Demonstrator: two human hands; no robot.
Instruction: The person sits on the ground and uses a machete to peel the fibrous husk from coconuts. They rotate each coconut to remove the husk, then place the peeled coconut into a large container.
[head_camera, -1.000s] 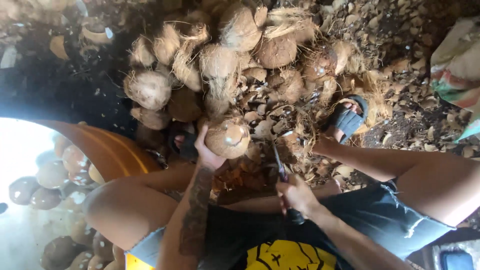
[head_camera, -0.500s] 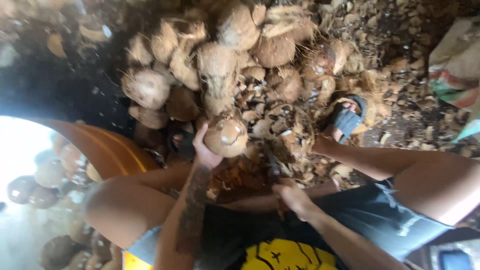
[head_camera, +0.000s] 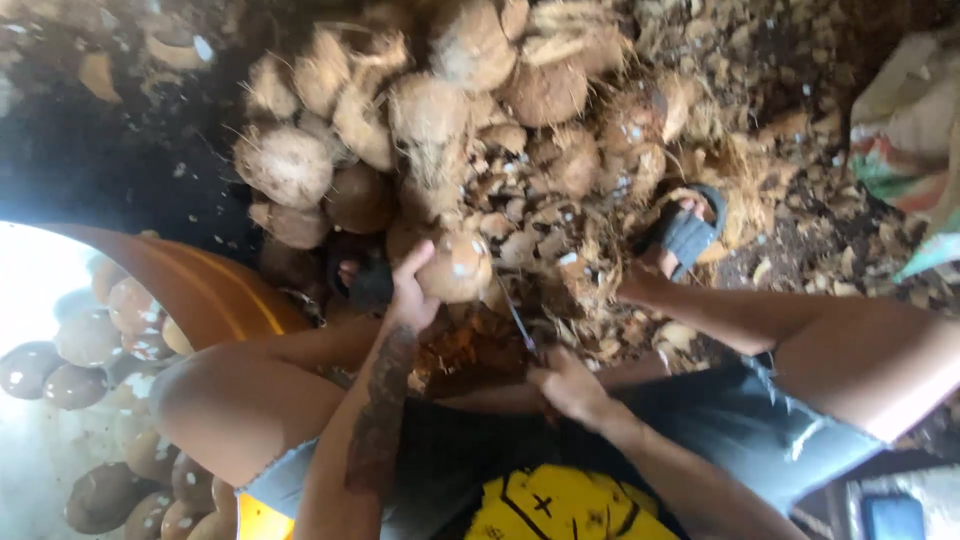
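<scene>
A partly peeled coconut (head_camera: 455, 265) is held by the left hand (head_camera: 412, 292), whose fingers are curled around its left side; the nut is kept between the knees, just near of a large heap of husked coconuts (head_camera: 420, 110) that fills the far middle of the scene. The right hand (head_camera: 570, 385) is closed around the handle of a knife (head_camera: 518, 322), and the thin blade is angled up and to the left so that its tip lies at the lower right edge of the held coconut. Whether the blade actually touches the shell cannot be told. Brown husk scraps (head_camera: 560, 240) are scattered over the ground between the heap and the legs. A foot in a dark sandal (head_camera: 685, 232) is planted to the right of the held coconut, among the scraps. At the left, the curved rim of an orange tub (head_camera: 200, 290) is seen, and smooth brown peeled coconuts (head_camera: 60, 365) are gathered in pale water inside it. A striped sack (head_camera: 905, 150) lies at the far right edge.
</scene>
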